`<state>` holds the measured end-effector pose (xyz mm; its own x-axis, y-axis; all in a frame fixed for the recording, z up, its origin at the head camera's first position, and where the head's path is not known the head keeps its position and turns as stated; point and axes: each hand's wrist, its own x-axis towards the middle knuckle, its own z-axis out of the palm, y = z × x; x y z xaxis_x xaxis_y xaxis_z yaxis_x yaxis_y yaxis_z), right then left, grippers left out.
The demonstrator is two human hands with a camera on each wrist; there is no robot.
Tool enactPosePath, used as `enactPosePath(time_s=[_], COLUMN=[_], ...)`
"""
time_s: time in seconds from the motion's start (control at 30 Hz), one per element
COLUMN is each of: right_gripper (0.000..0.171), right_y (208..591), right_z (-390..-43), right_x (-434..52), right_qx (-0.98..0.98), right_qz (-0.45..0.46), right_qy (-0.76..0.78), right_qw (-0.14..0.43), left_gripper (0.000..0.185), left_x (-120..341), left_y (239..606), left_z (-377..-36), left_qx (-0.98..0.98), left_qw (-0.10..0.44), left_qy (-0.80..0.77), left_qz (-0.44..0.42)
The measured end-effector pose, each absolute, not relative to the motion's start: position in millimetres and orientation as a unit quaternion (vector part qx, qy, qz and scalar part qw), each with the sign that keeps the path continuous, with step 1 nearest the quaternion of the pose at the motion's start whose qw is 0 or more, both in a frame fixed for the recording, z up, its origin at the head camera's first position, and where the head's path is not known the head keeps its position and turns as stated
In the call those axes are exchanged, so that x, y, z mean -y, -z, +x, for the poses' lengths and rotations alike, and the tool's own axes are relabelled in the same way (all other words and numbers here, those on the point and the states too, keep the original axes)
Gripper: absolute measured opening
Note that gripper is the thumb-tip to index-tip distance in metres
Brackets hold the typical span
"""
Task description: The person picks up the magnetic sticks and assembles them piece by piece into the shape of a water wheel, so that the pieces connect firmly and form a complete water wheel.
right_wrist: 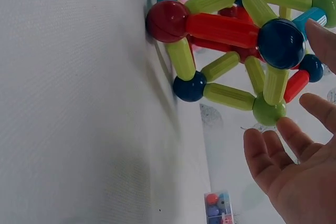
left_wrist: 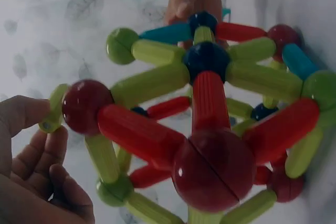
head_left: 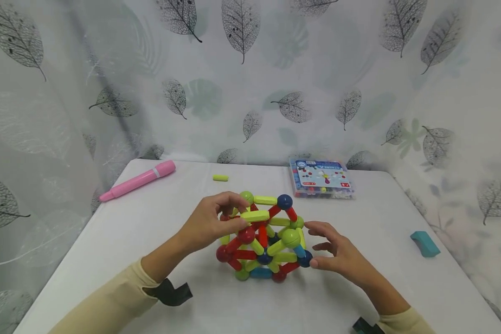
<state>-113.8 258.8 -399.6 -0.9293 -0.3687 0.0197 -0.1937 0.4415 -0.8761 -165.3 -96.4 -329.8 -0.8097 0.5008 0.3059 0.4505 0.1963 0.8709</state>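
A hollow frame (head_left: 263,236) of magnetic rods and balls in red, yellow-green, blue and navy stands on the white table. At its upper left, my left hand (head_left: 210,218) pinches a yellow-green magnetic rod (head_left: 255,216) between thumb and fingers. In the left wrist view, one end of that rod (left_wrist: 55,107) is at a dark red ball (left_wrist: 86,107). My right hand (head_left: 344,255) is at the frame's right side, fingers loosely spread, near a navy ball (head_left: 305,258) and a green ball (right_wrist: 269,109). Whether its fingertips touch them is hard to tell.
Behind the frame lies a loose yellow-green rod (head_left: 220,177). A clear plastic case (head_left: 323,178) with a printed lid sits at the back right. There is a pink marker-shaped object (head_left: 138,180) at back left and a teal block (head_left: 425,244) near the right edge.
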Motion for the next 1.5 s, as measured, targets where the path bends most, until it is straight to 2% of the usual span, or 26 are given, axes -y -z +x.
enactPosePath(time_s=[0.23,0.63,0.93,1.5], right_gripper=[0.075,0.077,0.076,0.073], right_y=[402,403,405,405], right_z=[-114,-114,-114,-113], right_x=[-256,-253,-253,-252], right_qx=[-0.845,-0.838,-0.834,-0.832], right_qz=[-0.173,-0.176,-0.182,-0.177], right_qy=[0.499,0.509,0.513,0.518], right_qw=[0.082,0.086,0.088,0.086], left_gripper=[0.03,0.029,0.025,0.027], left_x=[76,69,71,67], left_y=[324,326,324,328], left_z=[-152,-145,-148,-145], left_qx=[-0.796,-0.841,-0.838,-0.835], left_qw=[0.054,0.004,-0.018,-0.016], left_qy=[-0.503,-0.431,-0.385,-0.406], left_qz=[0.333,0.326,0.386,0.37])
